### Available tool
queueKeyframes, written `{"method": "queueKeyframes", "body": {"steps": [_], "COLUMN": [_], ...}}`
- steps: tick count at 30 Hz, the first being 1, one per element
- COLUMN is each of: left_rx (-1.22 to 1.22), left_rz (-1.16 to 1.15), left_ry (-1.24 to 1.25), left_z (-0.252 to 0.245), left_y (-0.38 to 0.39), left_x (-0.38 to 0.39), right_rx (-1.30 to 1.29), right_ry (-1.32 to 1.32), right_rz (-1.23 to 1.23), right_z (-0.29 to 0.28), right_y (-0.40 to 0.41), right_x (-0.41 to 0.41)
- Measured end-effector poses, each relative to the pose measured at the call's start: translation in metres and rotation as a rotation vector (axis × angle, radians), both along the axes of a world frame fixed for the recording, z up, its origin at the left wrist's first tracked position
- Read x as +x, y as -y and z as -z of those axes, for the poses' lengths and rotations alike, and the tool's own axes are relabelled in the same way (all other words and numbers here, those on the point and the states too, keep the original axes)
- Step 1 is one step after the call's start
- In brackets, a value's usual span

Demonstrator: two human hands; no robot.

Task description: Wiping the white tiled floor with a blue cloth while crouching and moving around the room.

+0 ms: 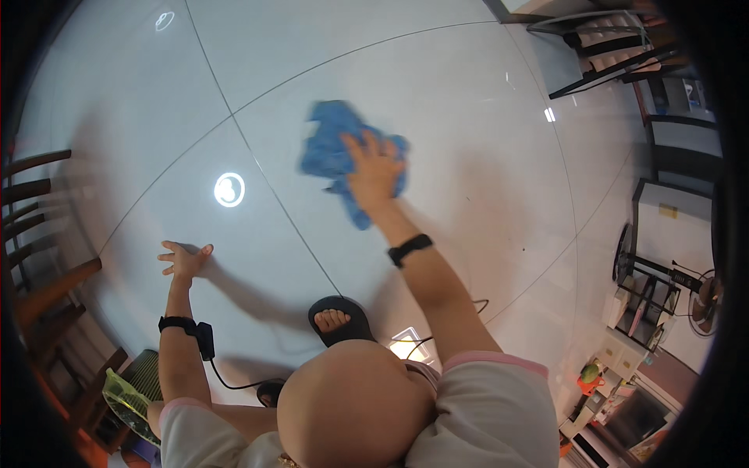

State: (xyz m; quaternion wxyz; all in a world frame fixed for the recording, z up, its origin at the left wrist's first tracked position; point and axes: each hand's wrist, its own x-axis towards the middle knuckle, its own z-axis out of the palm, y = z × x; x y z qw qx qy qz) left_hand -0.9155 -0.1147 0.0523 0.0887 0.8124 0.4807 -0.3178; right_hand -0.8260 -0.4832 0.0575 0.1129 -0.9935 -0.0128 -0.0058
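A crumpled blue cloth (335,143) lies on the glossy tiled floor (281,228) ahead of me. My right hand (375,169) presses down on its right part with the fingers spread, and both are slightly blurred. Whether the fingers grip the fabric or only rest on it cannot be told. To the left, my left hand (182,259) holds nothing; its fingers are apart, and it is over or on the floor. A black band circles each of my wrists, with a cable running from the left one. Below the cloth is my foot in a black slipper (351,330).
Wooden chairs (58,286) stand along the left edge, near a yellow-green mesh item (126,403) at the lower left. A dark metal-framed rack (608,70) is at the upper right. Low shelves and a standing fan (623,251) line the right side.
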Motion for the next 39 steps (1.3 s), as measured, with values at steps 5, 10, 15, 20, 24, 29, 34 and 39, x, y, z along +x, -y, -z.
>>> {"method": "queueKeyframes", "body": {"steps": [5,10,15,20,24,29,34,39], "left_rx": [-0.089,-0.107,-0.098,-0.225,-0.161,-0.119,-0.155,-0.065], "left_rz": [-0.048,-0.085,-0.073,0.025,0.058,0.116,0.062,0.285], "left_ry": [0.138,0.201,0.209,0.401,0.519,1.122,1.495,1.965], "left_z": [0.002,0.002,-0.016,-0.005,-0.017,-0.086,-0.215,-0.336], "left_y": [0.003,-0.006,0.014,-0.021,-0.034,-0.034,-0.027,-0.009], "left_x": [0.002,-0.001,0.001,-0.036,-0.071,-0.076,-0.060,-0.090], "right_rx": [-0.145,-0.216,0.126,-0.164,-0.136,-0.131,-0.011,0.124], "right_ry": [-0.041,-0.150,-0.051,-0.124,-0.121,-0.168,-0.204,-0.341], "right_rz": [0.449,1.062,1.149,0.662,0.269,-0.318,-0.939,-0.936], "right_z": [0.001,0.002,0.003,0.007,-0.007,-0.004,-0.018,-0.073], "right_y": [0.148,0.250,0.263,0.113,-0.002,-0.125,-0.192,-0.185], "right_x": [-0.051,-0.113,-0.101,-0.031,-0.004,-0.025,-0.085,-0.068]}}
